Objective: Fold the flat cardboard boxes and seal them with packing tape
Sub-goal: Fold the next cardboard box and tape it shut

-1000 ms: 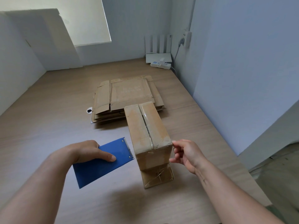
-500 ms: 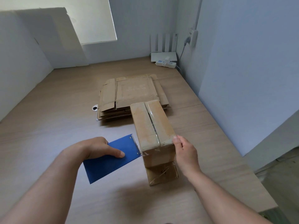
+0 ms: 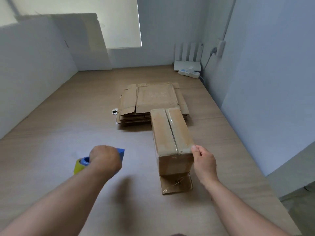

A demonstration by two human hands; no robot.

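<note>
The left hand (image 3: 105, 160) is closed round a blue tape dispenser (image 3: 121, 153), knuckles to the camera, so its fingers and most of the tool are hidden. A yellowish roll (image 3: 78, 166) sticks out on the left. It is blurred, and it seems to be held just above the wooden table (image 3: 51, 142).

To the right, the folded box (image 3: 170, 133) stands on the table with clear tape along its top seam. A loose flap (image 3: 177, 184) with crumpled tape lies at its near foot. The right hand (image 3: 204, 162) pinches the box's near right top corner, thumb on the edge and fingers curled against the side.

Behind the box, the stack of flat cardboard boxes (image 3: 153, 99) carries faint print that is too pale to read. A power strip (image 3: 189, 73) in the far corner has a small blue label, also unreadable.
</note>
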